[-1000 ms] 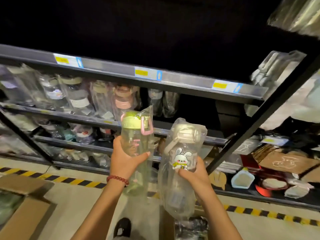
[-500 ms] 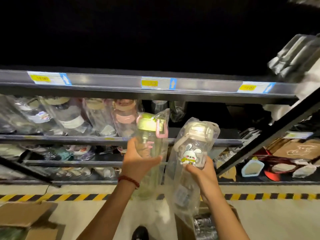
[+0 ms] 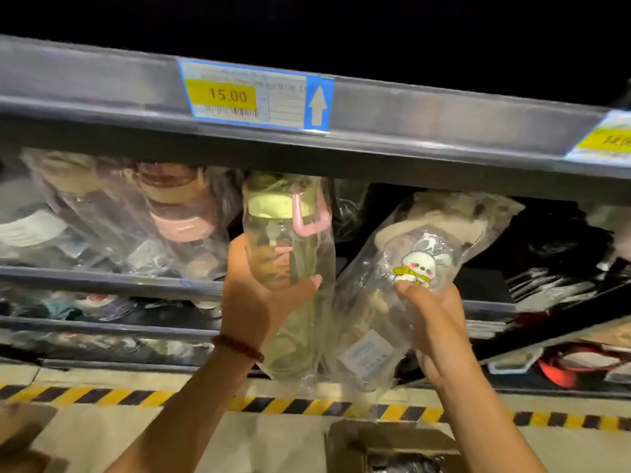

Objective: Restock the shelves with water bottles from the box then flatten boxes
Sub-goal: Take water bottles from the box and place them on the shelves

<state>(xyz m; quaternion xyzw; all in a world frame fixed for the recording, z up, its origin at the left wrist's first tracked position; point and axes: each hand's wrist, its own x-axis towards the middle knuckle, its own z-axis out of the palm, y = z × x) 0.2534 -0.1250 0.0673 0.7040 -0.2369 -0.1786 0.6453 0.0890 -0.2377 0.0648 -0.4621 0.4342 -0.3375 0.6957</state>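
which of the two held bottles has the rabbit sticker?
The right hand's bottle, tilted, cream lid, white rabbit on its side. The left hand's bottle stands upright with a green lid and pink strap, no sticker.

Lighting dim; blackness above the shelf edge [image 3: 409, 107]. Motion blur smears my view, worst at left. Glare on plastic wrap; wide-angle bending tilts the price label [image 3: 254, 93].

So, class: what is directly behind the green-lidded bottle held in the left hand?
Behind the green-lidded bottle, gripped by the left hand, lies a dark shelf gap. A bagged pink-banded bottle stands to its left. The bottle and its wrapper cover whatever stands deeper on the shelf.
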